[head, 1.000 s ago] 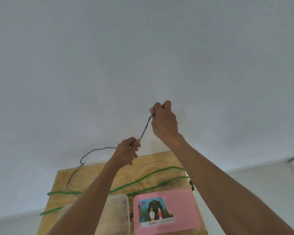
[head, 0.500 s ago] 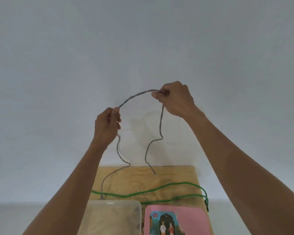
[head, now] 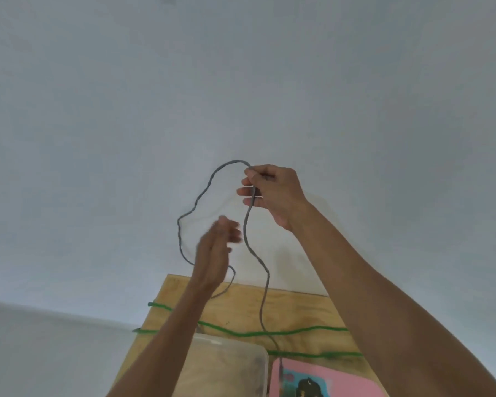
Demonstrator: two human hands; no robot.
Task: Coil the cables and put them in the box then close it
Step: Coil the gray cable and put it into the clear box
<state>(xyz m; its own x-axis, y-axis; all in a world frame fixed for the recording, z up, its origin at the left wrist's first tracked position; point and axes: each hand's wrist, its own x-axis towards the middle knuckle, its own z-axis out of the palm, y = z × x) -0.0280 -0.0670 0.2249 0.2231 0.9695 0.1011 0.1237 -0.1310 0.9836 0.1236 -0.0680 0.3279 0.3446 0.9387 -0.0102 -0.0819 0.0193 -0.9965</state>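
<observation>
Right hand (head: pixel 272 193) pinches grey cable (head: pixel 198 200) loop; left hand (head: pixel 216 253) open beside it.

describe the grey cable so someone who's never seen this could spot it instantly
Start at the plywood table at the bottom, then look up to the right hand raised before the pale wall. The grey cable is pinched there, one loop arcing left past the blurred left hand, one strand hanging to the pink lid. Unlike the green cable lying on the table, it is thin, grey and lifted.
</observation>
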